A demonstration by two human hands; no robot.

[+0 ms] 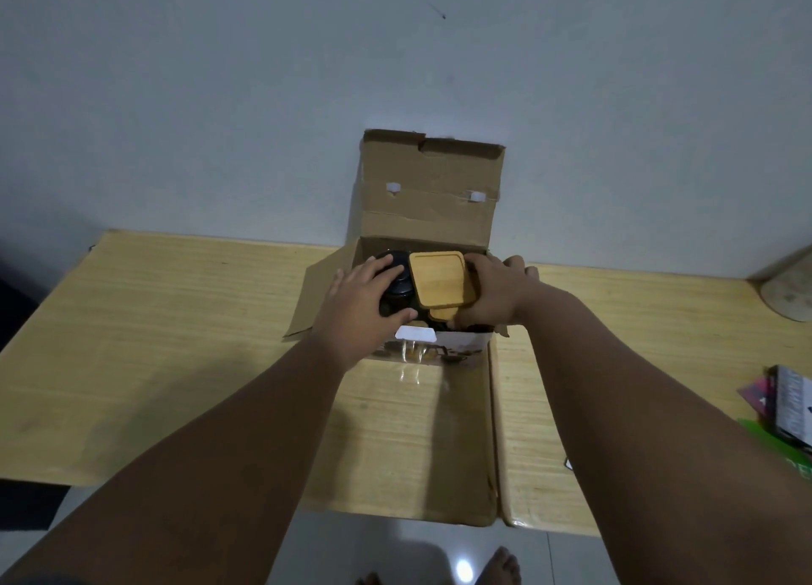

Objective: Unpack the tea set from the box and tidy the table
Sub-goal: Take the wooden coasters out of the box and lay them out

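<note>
An open cardboard box (pixel 428 215) stands at the back of the wooden table (pixel 175 321), its lid flap upright against the wall. Inside lie dark round tea-set pieces (pixel 397 277) on the left and a light wooden square tray (pixel 439 283) on the right, with a smaller wooden piece (pixel 441 313) below it. My left hand (pixel 358 299) lies spread over the dark pieces, fingers around them. My right hand (pixel 492 292) grips the right edge of the wooden tray. What lies deeper in the box is hidden.
A side flap (pixel 314 299) of the box hangs out to the left. Printed packets and a green item (pixel 786 409) lie at the table's right edge. A pale rounded object (pixel 791 290) sits at the far right. Tiled floor and my bare feet (pixel 505 567) show below.
</note>
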